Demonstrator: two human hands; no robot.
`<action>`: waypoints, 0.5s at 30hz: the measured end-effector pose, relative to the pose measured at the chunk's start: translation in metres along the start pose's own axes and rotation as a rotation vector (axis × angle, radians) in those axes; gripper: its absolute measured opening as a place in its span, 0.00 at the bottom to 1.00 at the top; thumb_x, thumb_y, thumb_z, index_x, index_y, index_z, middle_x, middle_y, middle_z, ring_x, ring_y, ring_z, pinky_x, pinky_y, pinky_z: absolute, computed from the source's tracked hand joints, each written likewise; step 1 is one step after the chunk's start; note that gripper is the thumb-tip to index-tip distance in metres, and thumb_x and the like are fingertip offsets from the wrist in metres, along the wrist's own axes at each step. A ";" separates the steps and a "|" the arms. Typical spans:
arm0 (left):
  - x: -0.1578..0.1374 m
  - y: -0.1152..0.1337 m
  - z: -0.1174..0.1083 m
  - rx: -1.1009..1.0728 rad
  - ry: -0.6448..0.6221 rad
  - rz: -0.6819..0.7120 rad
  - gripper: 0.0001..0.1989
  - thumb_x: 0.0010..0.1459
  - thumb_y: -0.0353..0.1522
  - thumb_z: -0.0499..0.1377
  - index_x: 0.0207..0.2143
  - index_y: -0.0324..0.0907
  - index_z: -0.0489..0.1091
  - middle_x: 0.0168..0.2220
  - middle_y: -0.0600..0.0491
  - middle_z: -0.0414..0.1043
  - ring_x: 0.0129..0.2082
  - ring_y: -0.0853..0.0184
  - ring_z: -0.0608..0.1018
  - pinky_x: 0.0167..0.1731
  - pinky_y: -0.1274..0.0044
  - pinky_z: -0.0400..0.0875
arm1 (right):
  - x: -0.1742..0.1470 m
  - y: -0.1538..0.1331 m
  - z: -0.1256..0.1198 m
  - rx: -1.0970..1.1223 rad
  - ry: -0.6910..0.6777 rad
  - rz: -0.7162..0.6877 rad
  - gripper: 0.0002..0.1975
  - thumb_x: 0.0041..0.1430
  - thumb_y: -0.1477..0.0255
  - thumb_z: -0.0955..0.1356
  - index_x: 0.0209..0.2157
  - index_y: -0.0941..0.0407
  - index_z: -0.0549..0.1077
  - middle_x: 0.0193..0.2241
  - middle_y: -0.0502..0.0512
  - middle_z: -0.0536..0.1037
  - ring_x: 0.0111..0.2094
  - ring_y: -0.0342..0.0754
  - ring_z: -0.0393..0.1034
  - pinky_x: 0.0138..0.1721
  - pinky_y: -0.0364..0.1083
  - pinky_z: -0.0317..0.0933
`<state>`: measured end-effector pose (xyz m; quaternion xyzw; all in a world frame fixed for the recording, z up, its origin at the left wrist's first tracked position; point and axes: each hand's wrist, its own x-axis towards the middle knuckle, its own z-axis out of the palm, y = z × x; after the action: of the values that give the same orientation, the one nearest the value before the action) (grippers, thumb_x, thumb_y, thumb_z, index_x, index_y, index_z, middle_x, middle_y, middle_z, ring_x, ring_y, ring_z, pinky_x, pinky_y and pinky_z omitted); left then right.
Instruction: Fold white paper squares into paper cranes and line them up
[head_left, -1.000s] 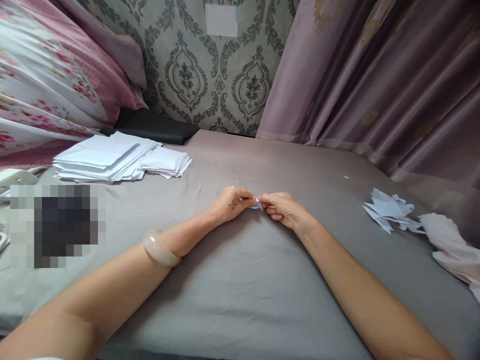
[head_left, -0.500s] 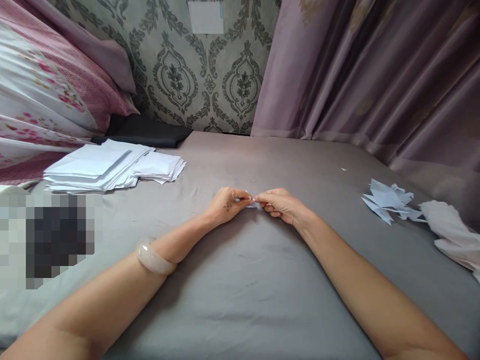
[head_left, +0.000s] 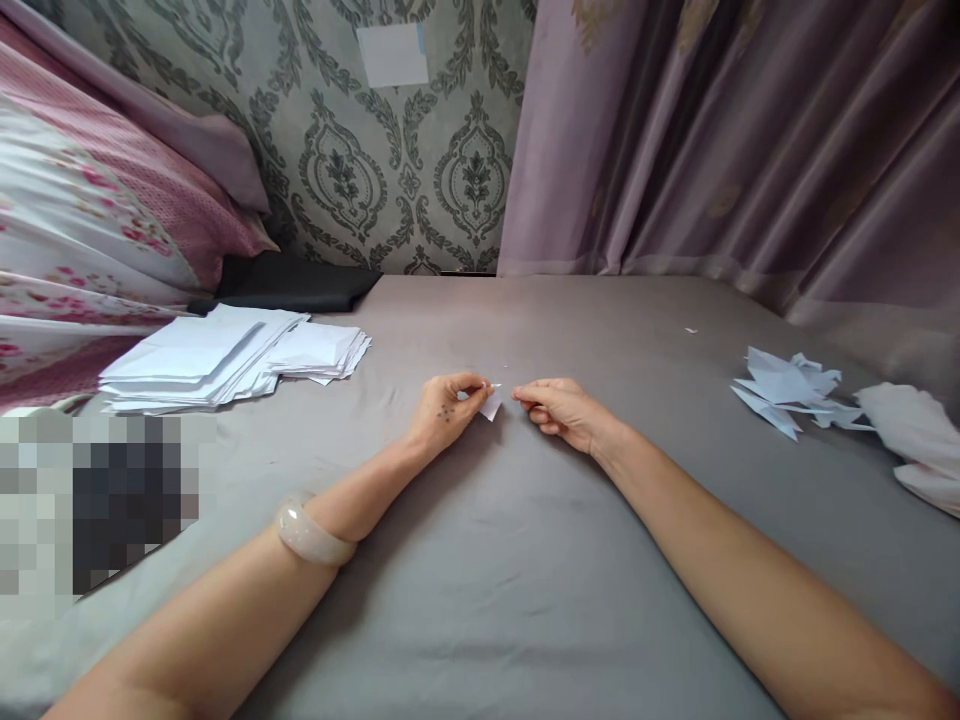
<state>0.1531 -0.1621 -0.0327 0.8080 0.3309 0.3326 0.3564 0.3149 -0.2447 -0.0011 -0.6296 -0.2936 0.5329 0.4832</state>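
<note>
Between the thumb and fingertips of my left hand [head_left: 450,405] is a small folded piece of white paper [head_left: 491,406], part of it hanging below the fingers. My right hand [head_left: 559,408] is closed in a pinch a short gap to the right of the paper. Whether a tiny scrap sits in that pinch is too small to tell. Both hands are just above the grey sheet [head_left: 510,560]. A pale bangle [head_left: 311,535] circles my left wrist.
Stacks of white paper [head_left: 180,350] lie at the left, beside a folded black cloth [head_left: 300,282]. Folded paper shapes [head_left: 795,385] and a pale crumpled cloth [head_left: 911,430] lie at the right. A tiny scrap [head_left: 691,330] is farther back. Purple curtains [head_left: 637,130] hang behind.
My hands have come apart: the fingertips that met at the paper now have a gap between them. The paper stays with my left hand. The view has shifted slightly.
</note>
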 end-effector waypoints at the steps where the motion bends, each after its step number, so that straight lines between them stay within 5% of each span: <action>1: 0.000 0.001 -0.001 0.027 0.005 -0.017 0.12 0.55 0.38 0.58 0.31 0.39 0.75 0.28 0.53 0.75 0.28 0.70 0.73 0.32 0.80 0.67 | 0.000 0.000 0.000 0.004 0.003 -0.004 0.08 0.48 0.75 0.70 0.22 0.59 0.66 0.17 0.44 0.63 0.14 0.32 0.50 0.11 0.35 0.39; 6: -0.003 0.005 -0.006 0.196 -0.022 -0.049 0.13 0.50 0.36 0.63 0.39 0.42 0.72 0.33 0.52 0.73 0.32 0.67 0.73 0.34 0.77 0.68 | -0.001 0.002 0.000 -0.006 -0.004 -0.012 0.07 0.50 0.75 0.69 0.22 0.59 0.67 0.17 0.44 0.63 0.14 0.33 0.51 0.11 0.35 0.41; 15: 0.000 0.008 -0.010 0.397 -0.040 -0.012 0.03 0.49 0.29 0.60 0.23 0.40 0.68 0.55 0.47 0.66 0.56 0.54 0.65 0.55 0.63 0.58 | -0.001 0.003 0.001 -0.047 0.012 -0.019 0.06 0.51 0.75 0.69 0.23 0.59 0.68 0.17 0.46 0.65 0.15 0.33 0.52 0.11 0.35 0.42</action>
<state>0.1478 -0.1628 -0.0218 0.8667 0.3879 0.2427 0.1986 0.3129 -0.2461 -0.0032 -0.6412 -0.3092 0.5172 0.4751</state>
